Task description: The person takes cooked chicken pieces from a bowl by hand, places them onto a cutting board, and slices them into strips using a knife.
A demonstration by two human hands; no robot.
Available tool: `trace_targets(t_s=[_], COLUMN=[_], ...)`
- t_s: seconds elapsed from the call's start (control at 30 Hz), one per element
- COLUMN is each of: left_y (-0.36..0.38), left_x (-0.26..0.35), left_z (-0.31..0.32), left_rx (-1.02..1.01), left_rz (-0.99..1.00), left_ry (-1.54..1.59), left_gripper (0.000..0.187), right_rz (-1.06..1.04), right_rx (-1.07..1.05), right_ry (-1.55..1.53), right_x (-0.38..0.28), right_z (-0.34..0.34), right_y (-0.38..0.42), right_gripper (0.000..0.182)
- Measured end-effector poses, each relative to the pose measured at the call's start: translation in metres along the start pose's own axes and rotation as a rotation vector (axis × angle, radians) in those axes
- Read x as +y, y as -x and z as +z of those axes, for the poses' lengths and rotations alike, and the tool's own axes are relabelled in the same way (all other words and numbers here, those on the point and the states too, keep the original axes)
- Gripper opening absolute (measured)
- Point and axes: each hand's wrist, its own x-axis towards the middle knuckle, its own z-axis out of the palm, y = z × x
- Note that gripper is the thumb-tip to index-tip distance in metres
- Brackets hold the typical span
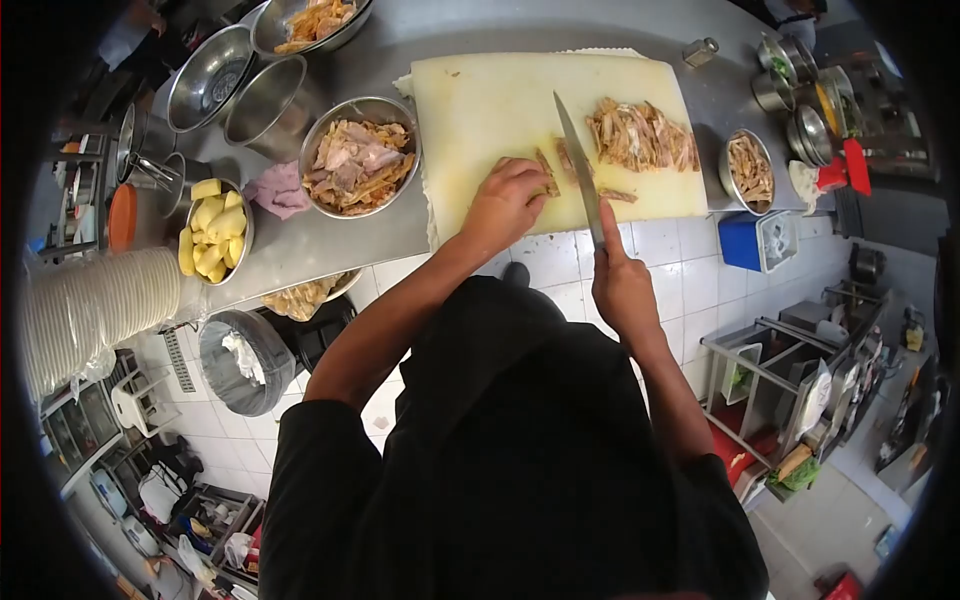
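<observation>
A large kitchen knife (578, 150) is in my right hand (622, 285), its blade pointing away from me over the cutting board (480, 100). My left hand (505, 203) rests on the board with fingers curled together against a strip of cooked meat (547, 172). Between that hand and the blade lies another meat strip (566, 160); a small piece (618, 195) sits just right of the knife. Farther right on the board is a pile of sliced meat (640, 135). Left of the board stands a metal bowl (312, 190) full of larger meat pieces.
On the left are a bowl of peeled potatoes (212, 235), a pink cloth (280, 190) and empty metal bowls (210, 80). A smaller bowl of sliced meat (748, 170) stands right of the board. Below the counter are a lined bin (245, 365) and a blue container (750, 242).
</observation>
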Motion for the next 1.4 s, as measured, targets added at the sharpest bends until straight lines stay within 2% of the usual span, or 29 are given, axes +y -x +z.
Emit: trace_targets(t_s=[0.2, 0.4, 0.5, 0.73, 0.8, 0.9, 1.03, 1.13, 1.23, 1.33, 1.4], left_y=[0.008, 0.012, 0.013, 0.011, 0.009, 0.006, 0.002, -0.008, -0.020, -0.030, -0.034], left_x=[0.000, 0.004, 0.008, 0.005, 0.008, 0.006, 0.005, 0.010, -0.005, -0.018, -0.027], left_z=[-0.020, -0.038, -0.048, -0.050, -0.056, -0.066, -0.091, -0.115, -0.144, -0.180, -0.202], left_rx=[0.044, 0.121, 0.138, 0.127, 0.145, 0.177, 0.229, 0.287, 0.386, 0.453, 0.506], left_rz=[-0.069, -0.105, -0.130, -0.132, -0.122, -0.169, -0.163, -0.144, -0.112, -0.132, -0.135], left_ry=[-0.058, -0.105, -0.099, -0.117, -0.126, -0.087, -0.106, -0.145, -0.223, -0.265, -0.283], left_gripper=[0.014, 0.017, 0.017, 0.015, 0.015, 0.018, 0.018, 0.017, 0.016, 0.015, 0.015], right_rz=[-0.024, 0.011, 0.048, -0.005, 0.023, -0.025, 0.054, -0.001, 0.007, 0.109, 0.105], right_rx=[0.013, -0.238, -0.271, -0.022, -0.012, 0.117, 0.059, 0.048, -0.072, -0.156, -0.157], right_ry=[-0.097, -0.006, 0.056, 0.133, 0.166, 0.123, -0.105, -0.122, -0.125, -0.135, -0.199], right_x=[-0.018, -0.007, 0.005, 0.056, 0.055, 0.057, 0.029, 0.014, 0.009, 0.008, 0.023], right_z=[-0.004, 0.005, 0.009, 0.008, 0.001, -0.005, -0.025, -0.019, -0.010, -0.009, -0.009], right_y=[0.004, 0.013, 0.013, -0.030, -0.043, -0.054, -0.057, -0.041, -0.018, -0.002, 0.007], right_gripper=[0.065, 0.069, 0.072, 0.071, 0.068, 0.069, 0.068, 0.067, 0.067, 0.067, 0.066])
